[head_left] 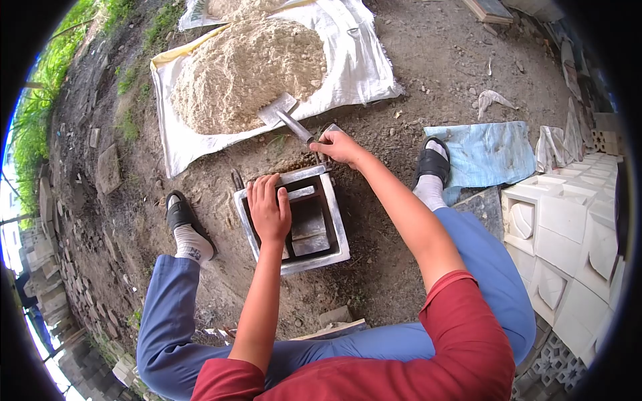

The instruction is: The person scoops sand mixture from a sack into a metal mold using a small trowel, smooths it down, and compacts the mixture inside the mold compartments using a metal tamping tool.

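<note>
While the left hand (267, 207) lies outstretched on the metal box (314, 263) on the ground (388, 234), apparently steadying it, the right hand (339, 147) curls beside the trowel (287, 119), its grip unclear; beyond, sacking (361, 73) underlies the sandy heap (247, 73), presumably keeping it clean.

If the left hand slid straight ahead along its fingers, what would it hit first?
Beyond the metal mold it rests on and a strip of bare soil, the left hand would probably meet the white sack's near edge first, though its height is unclear.
</note>
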The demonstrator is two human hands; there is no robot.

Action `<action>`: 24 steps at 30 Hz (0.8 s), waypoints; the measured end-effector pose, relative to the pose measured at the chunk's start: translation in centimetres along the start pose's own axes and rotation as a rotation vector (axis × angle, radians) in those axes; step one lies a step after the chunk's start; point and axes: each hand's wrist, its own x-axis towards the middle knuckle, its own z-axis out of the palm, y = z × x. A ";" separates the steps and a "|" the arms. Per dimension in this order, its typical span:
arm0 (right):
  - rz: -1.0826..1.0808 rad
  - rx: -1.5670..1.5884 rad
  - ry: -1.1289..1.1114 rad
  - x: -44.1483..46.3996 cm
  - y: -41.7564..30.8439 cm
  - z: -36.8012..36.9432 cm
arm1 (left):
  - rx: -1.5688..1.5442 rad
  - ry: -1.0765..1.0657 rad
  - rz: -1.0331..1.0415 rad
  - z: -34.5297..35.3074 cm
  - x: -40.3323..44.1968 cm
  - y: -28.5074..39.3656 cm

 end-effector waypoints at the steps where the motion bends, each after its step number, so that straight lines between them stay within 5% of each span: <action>1: 0.003 -0.003 0.003 -0.6 -0.1 0.2 | -0.005 -0.001 0.000 0.1 0.0 0.0; 3: 0.059 0.508 -0.227 -1.2 -0.2 1.1 | -0.011 0.002 0.013 0.0 0.0 0.0; 7: 0.066 0.690 -0.279 -1.1 -0.4 1.8 | -0.012 0.001 0.006 -0.1 0.1 0.1; 12: 0.120 0.404 0.065 -1.2 -1.4 4.0 | -0.012 0.006 -0.002 -0.1 0.0 0.1; 15: 0.155 0.248 0.064 -0.4 -1.1 3.5 | -0.007 -0.006 0.001 -0.1 0.0 0.0; 17: 0.030 0.270 -0.144 -0.4 -0.3 2.1 | -0.009 -0.002 0.004 -0.1 -0.1 -0.1; 20: 0.201 1.059 -0.626 -1.1 0.2 -1.4 | -0.014 -0.001 -0.003 0.0 -0.1 0.0; 24: 0.134 1.184 -0.616 -2.8 1.3 -0.4 | -0.019 -0.013 -0.009 -0.1 0.0 0.1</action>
